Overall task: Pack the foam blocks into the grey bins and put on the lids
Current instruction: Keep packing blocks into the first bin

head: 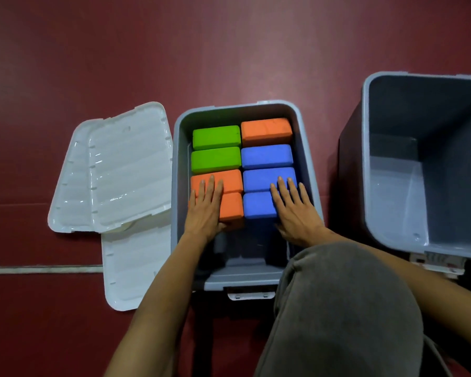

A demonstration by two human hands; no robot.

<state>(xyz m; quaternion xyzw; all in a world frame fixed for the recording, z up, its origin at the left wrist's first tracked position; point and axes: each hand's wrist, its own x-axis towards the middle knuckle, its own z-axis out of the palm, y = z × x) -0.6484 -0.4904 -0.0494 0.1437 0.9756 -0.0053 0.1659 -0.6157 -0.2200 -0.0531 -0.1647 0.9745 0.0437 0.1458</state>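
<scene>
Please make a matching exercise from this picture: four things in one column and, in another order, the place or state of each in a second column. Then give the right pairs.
1. two green foam blocks
2. left hand
3. right hand
4. white plastic lids

A. flat on blue foam blocks
B. on the dark red floor, left of the filled grey plastic bin
C. far left of that bin
D. flat on orange foam blocks

Pairs: 1-C, 2-D, 3-A, 4-B

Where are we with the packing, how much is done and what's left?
Done: eight foam blocks sit in two columns in the middle bin. In hand: the left hand lies flat on the near orange block, the right hand on the near blue block. Left: the white lids lie on the floor, and the right bin is empty.
</scene>
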